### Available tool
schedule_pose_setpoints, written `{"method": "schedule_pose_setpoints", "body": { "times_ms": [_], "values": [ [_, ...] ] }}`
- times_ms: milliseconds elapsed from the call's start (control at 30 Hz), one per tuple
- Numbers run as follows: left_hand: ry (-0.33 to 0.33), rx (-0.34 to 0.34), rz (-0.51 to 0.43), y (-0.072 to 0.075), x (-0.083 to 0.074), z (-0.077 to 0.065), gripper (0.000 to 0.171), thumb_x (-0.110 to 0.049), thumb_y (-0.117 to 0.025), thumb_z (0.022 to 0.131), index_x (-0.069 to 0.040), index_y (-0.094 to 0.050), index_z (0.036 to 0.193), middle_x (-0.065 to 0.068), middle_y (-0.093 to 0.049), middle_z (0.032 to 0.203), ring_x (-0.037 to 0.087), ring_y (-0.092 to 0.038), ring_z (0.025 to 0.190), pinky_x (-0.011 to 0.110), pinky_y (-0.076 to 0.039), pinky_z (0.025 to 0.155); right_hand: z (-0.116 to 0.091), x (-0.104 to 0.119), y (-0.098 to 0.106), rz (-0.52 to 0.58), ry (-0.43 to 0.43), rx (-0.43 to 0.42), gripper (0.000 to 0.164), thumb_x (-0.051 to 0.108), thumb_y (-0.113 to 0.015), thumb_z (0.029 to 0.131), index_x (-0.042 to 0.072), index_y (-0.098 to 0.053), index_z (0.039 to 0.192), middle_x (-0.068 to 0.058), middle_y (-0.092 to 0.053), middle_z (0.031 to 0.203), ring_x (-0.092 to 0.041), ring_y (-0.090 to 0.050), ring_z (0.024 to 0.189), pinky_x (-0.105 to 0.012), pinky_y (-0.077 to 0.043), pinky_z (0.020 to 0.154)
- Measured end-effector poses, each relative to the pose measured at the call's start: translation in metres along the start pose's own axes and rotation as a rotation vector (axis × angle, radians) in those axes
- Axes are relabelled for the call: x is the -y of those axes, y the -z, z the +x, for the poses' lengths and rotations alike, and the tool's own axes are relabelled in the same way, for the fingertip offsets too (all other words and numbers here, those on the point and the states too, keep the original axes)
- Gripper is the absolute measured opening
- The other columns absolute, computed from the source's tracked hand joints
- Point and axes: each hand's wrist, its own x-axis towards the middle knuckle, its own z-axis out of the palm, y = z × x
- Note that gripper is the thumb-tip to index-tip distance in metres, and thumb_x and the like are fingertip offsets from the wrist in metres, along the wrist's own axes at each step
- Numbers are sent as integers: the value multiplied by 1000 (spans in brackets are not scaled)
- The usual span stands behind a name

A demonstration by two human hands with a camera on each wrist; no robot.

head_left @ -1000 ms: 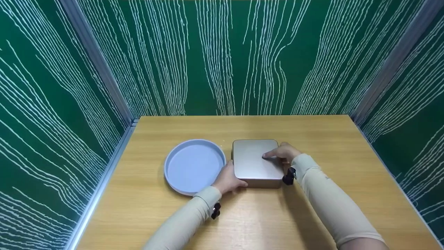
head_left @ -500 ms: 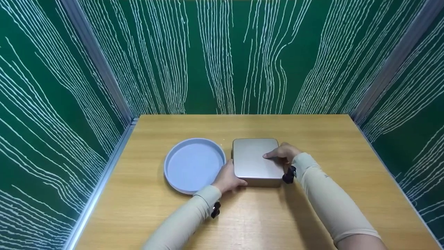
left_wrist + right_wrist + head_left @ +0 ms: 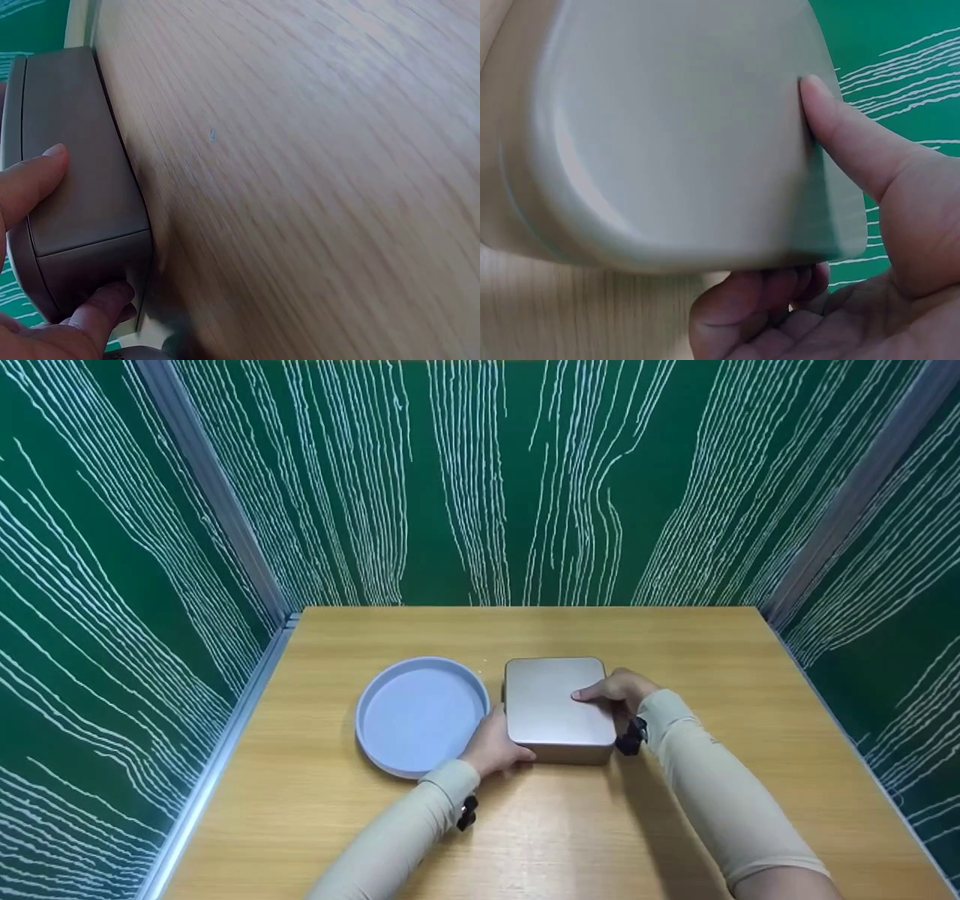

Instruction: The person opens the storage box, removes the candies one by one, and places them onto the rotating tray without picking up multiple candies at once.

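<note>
Gripping a square tan box [image 3: 574, 755], the left hand [image 3: 491, 744] pinches its near-left corner while the right hand [image 3: 621, 688] lays its thumb on the lid [image 3: 547, 705] and curls fingers against the right side. The box sits on the wooden table [image 3: 750, 810], just right of the round lavender tray [image 3: 420, 720]. Uneven force could jam the lid; a weak left hold might let the box slide into the tray.
</note>
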Motion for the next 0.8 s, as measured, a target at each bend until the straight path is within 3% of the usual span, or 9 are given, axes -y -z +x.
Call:
{"method": "schedule_pose_setpoints", "body": {
  "times_ms": [67,133,200,300,400,500,700,800],
  "values": [
    [-2,2,-15,-1,0,0,91,-6,-101,70,3,-51,146,19,-66,137,33,-65,127,45,-48,120,-2,0,2,-28,10,-19,88,44,-92,86,-12,-56,145,-14,-57,129,-25,-55,115,-40,-51,113],
    [4,5,-23,-1,1,0,92,-6,-101,70,3,-51,147,19,-66,137,33,-65,125,45,-49,120,-4,0,3,-54,15,-49,79,45,-93,85,-8,-63,135,-11,-60,115,-23,-57,103,-34,-55,96],
    [13,2,-24,-2,1,0,93,-6,-101,70,4,-50,147,19,-67,136,33,-66,124,45,-49,119,-8,2,4,-64,32,-67,69,45,-93,85,-4,-66,125,-7,-60,102,-20,-58,92,-29,-54,80],
    [31,-8,-16,-2,2,0,94,-7,-102,70,4,-49,147,20,-67,135,32,-67,122,44,-50,119,-14,5,4,-41,66,-75,56,41,-94,85,1,-67,114,-4,-62,91,-17,-60,80,-26,-54,68],
    [46,-14,-14,-2,1,1,96,-9,-102,70,4,-49,148,20,-67,135,32,-68,120,44,-51,118,-20,8,3,-3,109,-68,49,36,-93,86,2,-65,108,-3,-63,89,-15,-62,78,-26,-57,67],
    [55,-9,-15,-3,1,1,97,-9,-102,71,5,-47,149,21,-67,134,32,-71,111,42,-53,115,-25,8,3,38,145,-56,49,31,-92,88,1,-62,113,-4,-65,93,-16,-65,80,-27,-59,69],
    [61,-6,-23,-3,3,0,92,-8,-101,72,5,-48,146,22,-67,131,32,-73,106,43,-57,110,-31,5,0,204,240,12,70,13,-86,93,-9,-44,144,-13,-67,114,-17,-72,87,-30,-64,77],
    [25,-28,5,-6,10,3,85,-11,-100,72,5,-52,140,20,-69,126,31,-71,111,43,-57,108,-33,4,-3,323,291,61,72,3,-80,95,-10,-34,149,-15,-64,118,-17,-74,90,-31,-66,80]
  ]
}}
